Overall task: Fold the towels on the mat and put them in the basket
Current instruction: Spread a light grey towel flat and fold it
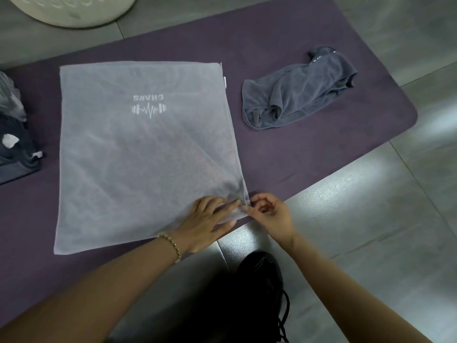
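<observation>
A light grey towel (138, 149) with a white dumbbell logo lies spread flat on the purple mat (284, 40). My left hand (207, 224) rests flat on its near right corner, fingers straight. Right beside it, my right hand (269, 216) pinches the corner's edge between thumb and forefinger. A darker grey towel (296, 92) lies crumpled on the mat to the right. The white basket (71, 11) stands on the floor at the top left, partly out of frame.
A pile of dark and light cloth (14, 134) sits at the mat's left edge. My black shoe (262, 293) is on the grey tiled floor (371, 206) just in front of the mat.
</observation>
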